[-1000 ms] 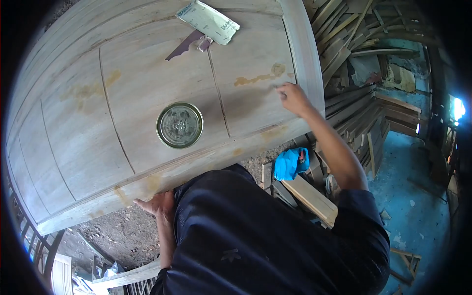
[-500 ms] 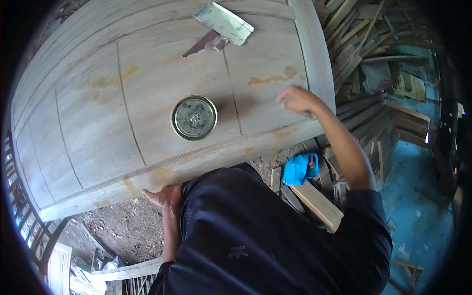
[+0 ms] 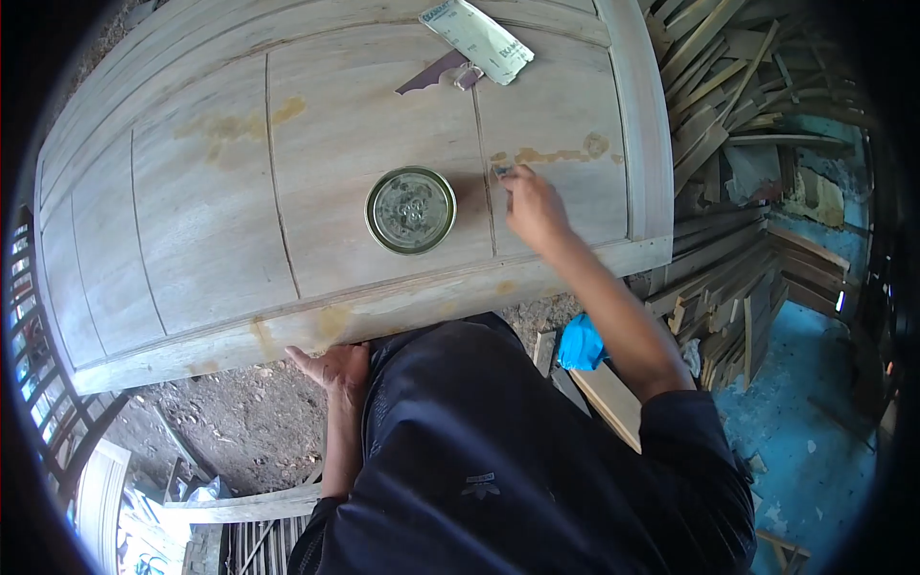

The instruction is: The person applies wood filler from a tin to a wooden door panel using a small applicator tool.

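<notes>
My right hand (image 3: 537, 206) is closed over the wooden panel (image 3: 364, 115), to the right of a round tin (image 3: 412, 211). A small dark tip (image 3: 502, 171) pokes out at its fingers, at the left end of a yellowish-brown patch (image 3: 551, 154); what it belongs to is hidden. Beside the panel's near edge, my left hand (image 3: 331, 367) rests by the dark clothing with its thumb stretched out, open and holding nothing. The tin stands on the panel, and its grey, smeared round face points up.
A folded printed sheet (image 3: 479, 40) and a torn purple-brown piece (image 3: 433, 73) lie at the panel's far side. Wooden strips (image 3: 714, 86) are heaped to the right. A blue bag (image 3: 581, 343) sits on boards (image 3: 606, 395) below my right forearm.
My right hand has moved left across the panel from its right edge, and its fingers have come together at the patch. The view has shifted slightly; my left hand stays by the near edge.
</notes>
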The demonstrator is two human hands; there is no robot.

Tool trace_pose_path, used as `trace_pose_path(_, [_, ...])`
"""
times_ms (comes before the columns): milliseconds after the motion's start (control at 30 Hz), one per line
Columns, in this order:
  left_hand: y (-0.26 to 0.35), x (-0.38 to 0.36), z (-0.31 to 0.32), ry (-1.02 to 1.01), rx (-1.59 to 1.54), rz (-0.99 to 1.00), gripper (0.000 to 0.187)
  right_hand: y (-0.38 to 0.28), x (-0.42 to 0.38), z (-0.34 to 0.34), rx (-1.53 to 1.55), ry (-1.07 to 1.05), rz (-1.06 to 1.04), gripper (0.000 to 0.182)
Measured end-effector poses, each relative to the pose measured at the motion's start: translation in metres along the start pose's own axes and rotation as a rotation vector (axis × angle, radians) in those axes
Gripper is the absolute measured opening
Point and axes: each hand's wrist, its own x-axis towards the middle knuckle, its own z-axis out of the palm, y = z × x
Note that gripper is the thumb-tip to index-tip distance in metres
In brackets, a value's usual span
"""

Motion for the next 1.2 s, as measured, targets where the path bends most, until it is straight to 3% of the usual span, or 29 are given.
trace_pose_path(33, [0.0, 0.001, -0.002, -0.001, 0.002, -0.002, 0.11, -0.004, 0.012, -0.033, -0.038, -0.244, 0.033, 0.026])
trace_pose_path(67, [0.001, 0.004, -0.006, -0.002, 0.012, 0.011, 0.109, -0.002, 0.02, -0.045, -0.037, -0.241, 0.039, 0.026])
trace_pose_path(133, [0.001, 0.009, -0.005, -0.009, 0.014, 0.02, 0.108, 0.002, 0.037, -0.056, 0.059, -0.113, 0.096, 0.029])
trace_pose_path(167, [0.002, 0.008, -0.005, -0.033, -0.017, 0.007, 0.107, 0.006, 0.043, -0.039, 0.125, 0.112, 0.076, 0.021])
trace_pose_path(200, [0.002, 0.005, -0.006, -0.054, -0.048, -0.004, 0.106, 0.003, 0.039, -0.024, 0.121, 0.103, 0.073, 0.021])
trace_pose_path(267, [0.0, 0.001, -0.001, -0.036, -0.049, 0.028, 0.106, -0.007, 0.025, -0.007, 0.012, -0.06, 0.068, 0.02])
trace_pose_path(300, [-0.001, 0.002, 0.002, -0.026, -0.057, 0.063, 0.105, -0.016, 0.028, -0.04, 0.035, -0.334, 0.068, 0.021])
trace_pose_path(333, [0.001, 0.002, 0.002, -0.024, -0.059, 0.061, 0.105, -0.01, 0.028, -0.041, 0.033, -0.335, 0.068, 0.021])
trace_pose_path(433, [0.001, 0.008, -0.005, 0.015, -0.09, 0.044, 0.106, -0.003, 0.039, -0.03, 0.147, 0.093, -0.001, 0.021])
trace_pose_path(467, [0.003, 0.011, -0.01, -0.009, -0.121, -0.003, 0.106, -0.006, 0.037, -0.022, 0.144, 0.086, 0.0, 0.021])
trace_pose_path(533, [0.006, 0.011, -0.009, -0.04, -0.144, -0.048, 0.107, -0.027, 0.027, -0.024, -0.035, -0.224, 0.128, 0.019])
trace_pose_path(567, [0.004, 0.01, -0.007, -0.055, -0.118, -0.01, 0.107, -0.027, 0.022, -0.039, 0.118, -0.302, 0.101, 0.018])
trace_pose_path(600, [0.002, 0.007, -0.004, -0.067, -0.087, 0.023, 0.108, -0.026, 0.022, -0.041, 0.118, -0.301, 0.103, 0.018])
trace_pose_path(667, [0.001, 0.006, 0.004, -0.027, -0.104, 0.019, 0.109, -0.022, 0.027, -0.042, 0.055, -0.062, -0.037, 0.024])
trace_pose_path(733, [0.0, 0.005, -0.005, 0.034, -0.118, 0.015, 0.109, -0.019, 0.023, -0.012, 0.044, -0.04, -0.035, 0.025])
trace_pose_path(800, [0.005, 0.016, -0.018, -0.049, -0.133, -0.01, 0.11, -0.017, 0.021, -0.008, 0.042, 0.004, -0.027, 0.027])
trace_pose_path(867, [0.004, 0.014, -0.012, -0.04, -0.146, -0.014, 0.109, -0.018, 0.029, -0.039, 0.022, -0.359, 0.082, 0.031])
trace_pose_path(900, [0.005, 0.012, -0.011, -0.023, -0.156, -0.023, 0.108, -0.02, 0.029, -0.048, 0.018, -0.173, 0.017, 0.031])
trace_pose_path(1000, [0.003, 0.011, -0.011, -0.018, -0.098, 0.01, 0.111, -0.009, 0.043, -0.024, 0.041, -0.163, 0.014, 0.031])
trace_pose_path(1067, [0.004, 0.007, -0.005, 0.002, -0.095, 0.013, 0.111, -0.007, 0.026, -0.028, -0.103, -0.167, -0.051, 0.028])
trace_pose_path(1167, [0.002, 0.006, -0.002, 0.019, -0.106, 0.029, 0.11, 0.012, 0.018, -0.028, 0.064, -0.168, 0.006, 0.024])
trace_pose_path(1200, [0.0, 0.007, -0.003, 0.012, -0.105, 0.043, 0.109, 0.015, 0.02, -0.016, 0.101, 0.004, -0.005, 0.023])
